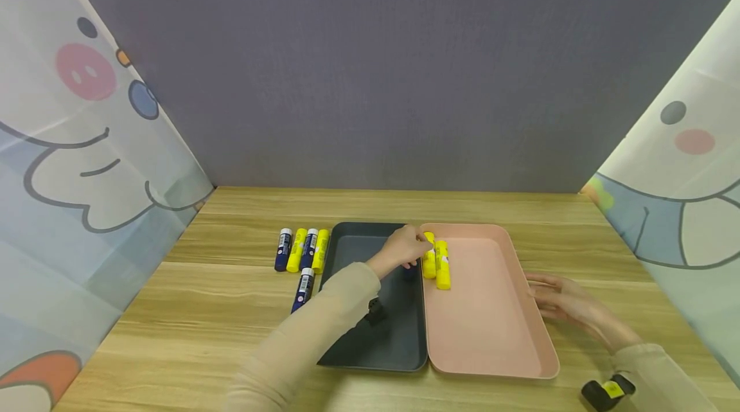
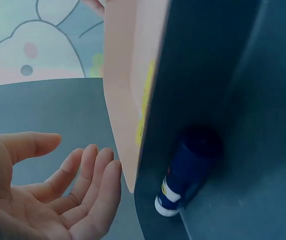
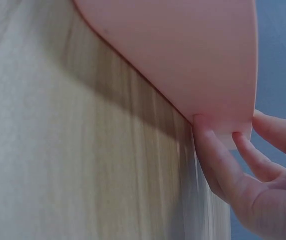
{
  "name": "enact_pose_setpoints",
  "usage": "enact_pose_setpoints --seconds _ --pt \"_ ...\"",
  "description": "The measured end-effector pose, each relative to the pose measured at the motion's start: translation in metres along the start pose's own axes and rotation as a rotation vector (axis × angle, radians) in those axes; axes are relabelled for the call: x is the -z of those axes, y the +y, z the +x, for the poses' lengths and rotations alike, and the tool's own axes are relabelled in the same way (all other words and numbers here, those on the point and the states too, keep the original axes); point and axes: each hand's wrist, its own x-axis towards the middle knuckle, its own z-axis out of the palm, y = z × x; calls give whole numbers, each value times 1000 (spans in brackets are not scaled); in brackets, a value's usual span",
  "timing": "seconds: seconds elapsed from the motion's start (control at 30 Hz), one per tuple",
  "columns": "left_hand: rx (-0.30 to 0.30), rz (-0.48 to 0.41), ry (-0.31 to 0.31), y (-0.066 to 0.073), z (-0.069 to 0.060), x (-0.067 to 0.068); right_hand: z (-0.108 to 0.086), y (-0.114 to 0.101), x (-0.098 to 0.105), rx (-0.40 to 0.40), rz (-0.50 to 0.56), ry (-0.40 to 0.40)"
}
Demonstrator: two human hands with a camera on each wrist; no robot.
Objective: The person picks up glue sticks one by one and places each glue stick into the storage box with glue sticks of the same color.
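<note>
My left hand (image 1: pixel 403 247) hovers over the seam between the dark tray (image 1: pixel 387 335) and the pink tray (image 1: pixel 485 335); in the left wrist view its fingers are loosely bent with nothing between them. Beneath it, a blue glue stick (image 2: pixel 190 162) with a white end lies in the dark tray. Two yellow glue sticks, one (image 1: pixel 442 265) fully visible and one (image 1: pixel 428 258) partly behind the hand, lie at the pink tray's left side. My right hand (image 1: pixel 569 303) touches the pink tray's outer right wall with its fingertips (image 3: pixel 203 122), fingers fairly extended.
Left of the dark tray, blue and yellow glue sticks stand or lie in a row, among them a blue one (image 1: pixel 283 249) and a yellow one (image 1: pixel 297 250). Another blue stick (image 1: pixel 303 290) is below the row. A grey panel (image 1: pixel 393 78) rises behind the wooden table (image 1: pixel 231 335).
</note>
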Motion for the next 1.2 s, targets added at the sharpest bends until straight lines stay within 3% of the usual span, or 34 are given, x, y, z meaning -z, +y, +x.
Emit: enact_pose_setpoints --seconds 0.67,1.2 --pt "-125 69 37 -49 -42 41 0 -2 -2 -2 -18 5" --pt "-31 14 117 -85 -65 81 0 -1 -2 -8 7 13"
